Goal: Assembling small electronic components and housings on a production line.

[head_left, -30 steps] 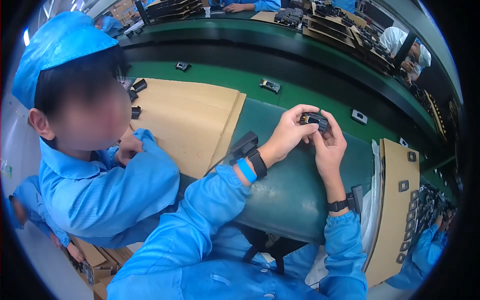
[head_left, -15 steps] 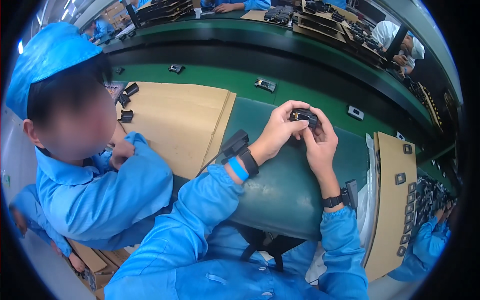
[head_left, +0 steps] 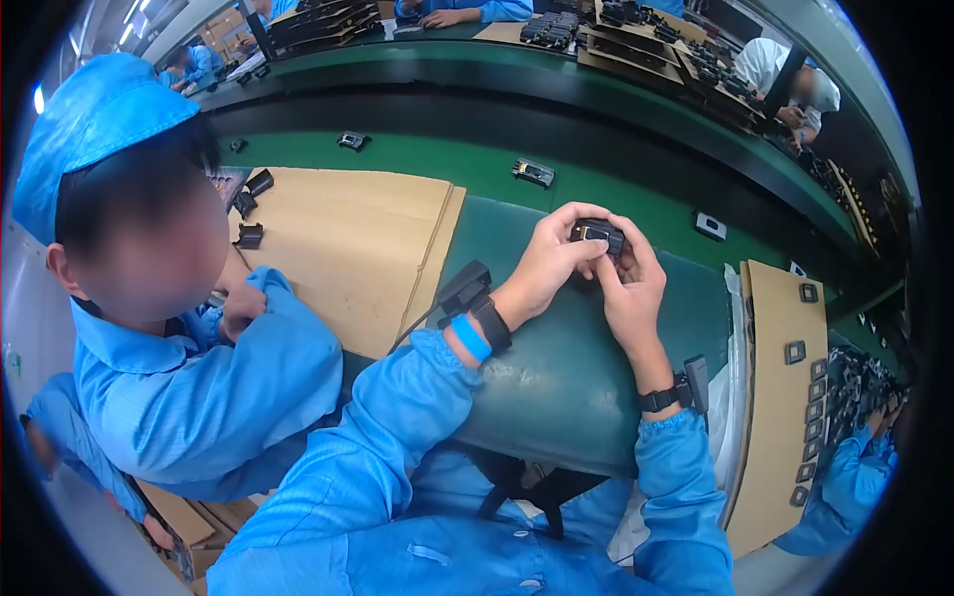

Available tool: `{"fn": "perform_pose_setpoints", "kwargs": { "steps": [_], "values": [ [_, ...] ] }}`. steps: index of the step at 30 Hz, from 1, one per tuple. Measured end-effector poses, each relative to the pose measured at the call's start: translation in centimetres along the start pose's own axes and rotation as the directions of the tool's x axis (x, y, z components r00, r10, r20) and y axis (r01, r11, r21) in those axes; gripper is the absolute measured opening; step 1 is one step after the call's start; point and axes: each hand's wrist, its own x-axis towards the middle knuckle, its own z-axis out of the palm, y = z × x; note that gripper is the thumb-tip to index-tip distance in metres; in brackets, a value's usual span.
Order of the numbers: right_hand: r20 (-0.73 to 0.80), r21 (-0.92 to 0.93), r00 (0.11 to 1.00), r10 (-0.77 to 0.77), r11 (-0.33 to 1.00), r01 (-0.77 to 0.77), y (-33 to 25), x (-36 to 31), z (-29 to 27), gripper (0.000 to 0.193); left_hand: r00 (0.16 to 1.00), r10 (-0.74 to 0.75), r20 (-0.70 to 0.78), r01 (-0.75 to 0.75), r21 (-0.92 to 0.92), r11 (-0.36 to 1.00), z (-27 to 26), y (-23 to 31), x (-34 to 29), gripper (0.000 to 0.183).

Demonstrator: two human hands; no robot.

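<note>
- The left hand is gripping a small black part from its left side, fingers curled over its top.
- The right hand is pinching the same part from the right.
- The part is being held just above the green mat, with cardboard lying to the left.
- A co-worker in blue is sitting at the left.

Black part, green mat, brown cardboard, blue sleeves.
</note>
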Motion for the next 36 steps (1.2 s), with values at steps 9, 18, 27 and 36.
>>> {"fn": "perform_pose_setpoints", "kwargs": {
  "steps": [9,18,27,36],
  "values": [
    [0.004,-0.026,1.000,-0.014,1.000,0.014,0.3,0.0,0.1,0.043,1.000,-0.015,-0.003,0.015,-0.005,1.000,-0.2,0.0,0.0,0.032],
    [0.019,-0.076,0.998,-0.052,0.996,0.053,0.7,0.0,0.3,0.043,0.999,-0.044,-0.017,0.045,0.004,0.999,-0.4,0.2,0.0,0.029],
    [-0.017,-0.047,0.996,0.089,0.995,-0.090,0.7,1.4,-0.6,0.035,0.945,-0.092,-0.313,0.050,-0.139,0.989,-1.0,0.3,0.0,0.031],
    [0.189,-0.788,0.981,0.039,0.602,0.128,7.1,7.4,-0.3,0.042,0.865,-0.149,-0.479,0.089,-0.146,0.985,-1.3,-0.6,0.2,0.049]
  ]
}}
